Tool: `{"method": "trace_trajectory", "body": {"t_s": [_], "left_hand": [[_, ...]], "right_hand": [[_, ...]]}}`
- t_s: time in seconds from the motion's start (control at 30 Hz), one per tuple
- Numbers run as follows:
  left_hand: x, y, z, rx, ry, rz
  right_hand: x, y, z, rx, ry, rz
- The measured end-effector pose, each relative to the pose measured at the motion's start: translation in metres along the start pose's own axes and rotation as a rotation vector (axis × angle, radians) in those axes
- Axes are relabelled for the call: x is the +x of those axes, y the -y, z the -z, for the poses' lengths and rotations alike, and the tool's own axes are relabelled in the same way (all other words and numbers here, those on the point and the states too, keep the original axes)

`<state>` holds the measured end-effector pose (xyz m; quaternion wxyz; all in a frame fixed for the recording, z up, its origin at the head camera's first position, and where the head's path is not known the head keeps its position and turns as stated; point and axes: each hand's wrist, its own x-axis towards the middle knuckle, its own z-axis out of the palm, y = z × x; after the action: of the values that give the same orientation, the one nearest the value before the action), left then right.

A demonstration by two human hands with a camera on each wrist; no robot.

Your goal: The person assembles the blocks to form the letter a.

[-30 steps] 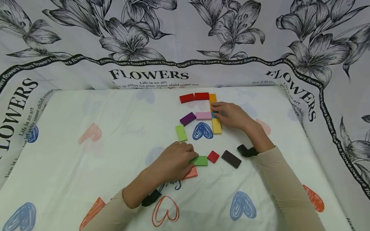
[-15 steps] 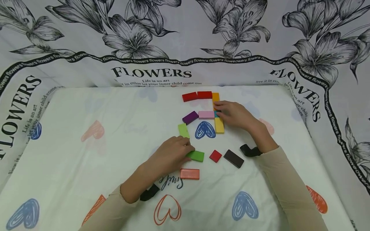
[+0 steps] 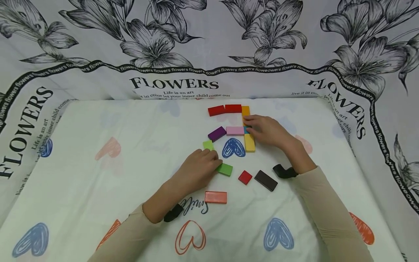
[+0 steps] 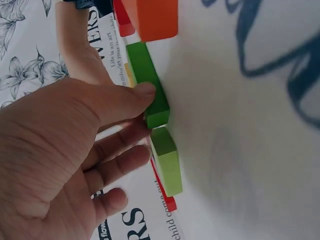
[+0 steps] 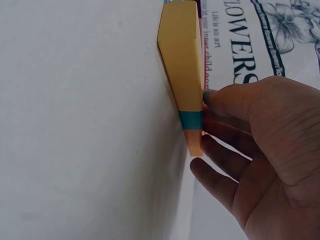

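Observation:
My left hand (image 3: 198, 168) pinches a green block (image 3: 225, 169) by its left end. In the left wrist view the thumb lies on this green block (image 4: 148, 82), with the index finger partly hidden behind it. Just beyond the hand is a light green block (image 3: 208, 145), partly covered in the head view and close to the green one's end. My right hand (image 3: 269, 131) rests its fingertips at an orange block (image 3: 245, 111) and a small teal block (image 3: 246, 130). A yellow block (image 5: 182, 65) joins the teal one, and the right fingers stay loosely extended alongside.
Two red blocks (image 3: 233, 108) lead into the orange one. Pink (image 3: 235, 131) and purple (image 3: 217, 134) blocks run left from the teal piece. Nearer lie a red square block (image 3: 245, 177), a dark block (image 3: 266, 181) and a coral block (image 3: 216, 197).
My left hand has slid the green block away from the coral block, toward the light green one, and it now tilts slightly. The right hand stays at the orange and teal blocks.

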<state>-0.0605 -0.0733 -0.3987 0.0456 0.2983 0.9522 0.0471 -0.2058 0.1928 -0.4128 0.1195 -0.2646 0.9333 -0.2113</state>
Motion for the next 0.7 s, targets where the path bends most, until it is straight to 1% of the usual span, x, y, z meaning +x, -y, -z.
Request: {"method": "trace_trajectory", "body": {"t_s": [0.13, 0.27, 0.4, 0.53, 0.7], "left_hand": [[0.0, 0.001, -0.003, 0.016, -0.032, 0.006], [0.002, 0.002, -0.005, 0.035, -0.055, -0.011], [0.004, 0.003, -0.005, 0.02, -0.039, -0.026], [0.007, 0.003, -0.004, 0.008, -0.018, -0.014], [0.012, 0.004, -0.004, -0.004, -0.023, -0.002]], "right_hand": [[0.0, 0.003, 0.001, -0.008, 0.004, -0.009], [0.0, 0.004, 0.001, -0.001, 0.002, -0.013], [0.001, 0.003, -0.001, 0.017, 0.002, -0.013], [0.001, 0.003, -0.002, 0.02, 0.007, -0.018], [0.001, 0.002, -0.002, 0.005, 0.005, -0.032]]}}
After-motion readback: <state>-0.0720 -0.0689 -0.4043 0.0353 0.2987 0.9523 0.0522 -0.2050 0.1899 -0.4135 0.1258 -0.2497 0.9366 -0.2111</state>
